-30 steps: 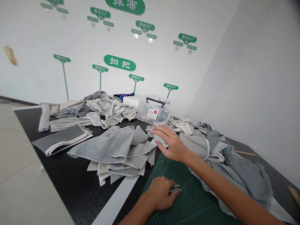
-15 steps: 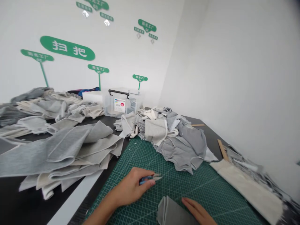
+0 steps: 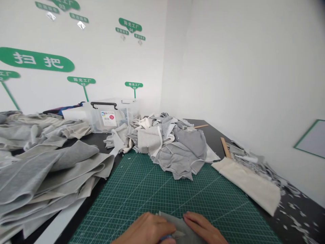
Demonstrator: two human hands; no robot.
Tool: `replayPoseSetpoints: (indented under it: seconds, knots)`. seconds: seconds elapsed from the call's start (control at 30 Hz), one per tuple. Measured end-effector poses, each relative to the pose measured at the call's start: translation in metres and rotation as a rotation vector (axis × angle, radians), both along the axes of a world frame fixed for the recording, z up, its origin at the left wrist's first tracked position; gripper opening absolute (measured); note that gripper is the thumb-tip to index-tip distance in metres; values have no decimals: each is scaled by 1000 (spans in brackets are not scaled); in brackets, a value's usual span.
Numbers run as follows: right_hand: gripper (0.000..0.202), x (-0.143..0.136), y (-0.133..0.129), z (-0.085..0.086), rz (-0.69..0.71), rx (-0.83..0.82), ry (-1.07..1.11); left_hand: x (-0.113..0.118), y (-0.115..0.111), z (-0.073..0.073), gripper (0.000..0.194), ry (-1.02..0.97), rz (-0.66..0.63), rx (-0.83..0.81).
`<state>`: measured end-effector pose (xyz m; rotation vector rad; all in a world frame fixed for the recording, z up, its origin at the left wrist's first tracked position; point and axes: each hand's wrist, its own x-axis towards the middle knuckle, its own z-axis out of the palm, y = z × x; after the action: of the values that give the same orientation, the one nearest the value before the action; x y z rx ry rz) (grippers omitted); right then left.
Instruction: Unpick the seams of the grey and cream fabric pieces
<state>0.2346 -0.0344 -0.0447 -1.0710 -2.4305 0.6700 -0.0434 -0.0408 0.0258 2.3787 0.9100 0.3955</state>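
At the bottom of the head view, my left hand [image 3: 149, 228] is closed around small blue-handled snips [image 3: 177, 234], their blades lying over a folded grey cloth [image 3: 188, 223]. My right hand [image 3: 203, 227] rests on that cloth's right side with its fingers stretched out flat. The cloth lies on the green cutting mat [image 3: 142, 189] and runs out of view at the bottom edge. Part of the snips is hidden by my left fingers.
Grey cloths are heaped [image 3: 177, 145] at the mat's far end. Folded grey cloths [image 3: 50, 183] lie left. A clear plastic box [image 3: 96, 118] stands behind. On the right are a cream cloth [image 3: 248, 183], a wooden strip [image 3: 225, 147] and scraps.
My left hand has moved down with the snips, from the bare mat onto the grey cloth. The view has turned to the right.
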Motion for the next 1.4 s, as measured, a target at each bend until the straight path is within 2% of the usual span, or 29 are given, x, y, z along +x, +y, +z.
replayPoseSetpoints:
  seconds: [0.13, 0.23, 0.3, 0.4, 0.57, 0.67, 0.73, 0.83, 0.93, 1.07, 1.23, 1.4]
  knots:
    - [52, -10, 15, 11, -51, -66, -52, 9, 8, 2, 30, 2, 41, 125]
    - [45, -13, 20, 17, -73, -68, 28, 20, 19, 1, 28, 96, 18, 234]
    - [38, -11, 19, 18, -90, -37, 101, 28, 26, -3, 20, 195, -26, 328]
    - [31, -4, 16, 16, -177, 23, 196, 36, 34, -10, 18, 265, -63, 414]
    - [24, 2, 17, 14, -321, 29, 332, 36, 31, -24, 28, 49, -58, 288]
    - [23, 1, 21, 14, -360, -117, 416, 30, 21, -27, 35, 18, 23, 225]
    - [23, 0, 25, 13, -346, -251, 485, 26, 15, -24, 28, 23, 77, 161]
    - [24, 2, 29, 10, -316, -423, 583, 21, 9, -16, 25, 7, 65, 79]
    - [25, 4, 31, 8, -299, -514, 620, 18, 9, -14, 29, 25, 71, 75]
    - [24, 4, 31, 9, -288, -531, 610, 18, 8, -14, 39, 84, 104, 146]
    - [23, 4, 28, 13, -300, -464, 573, 20, 6, -11, 28, 158, 70, 185]
    - [23, 5, 27, 17, -287, -443, 547, 20, 7, -13, 34, 132, 70, 220]
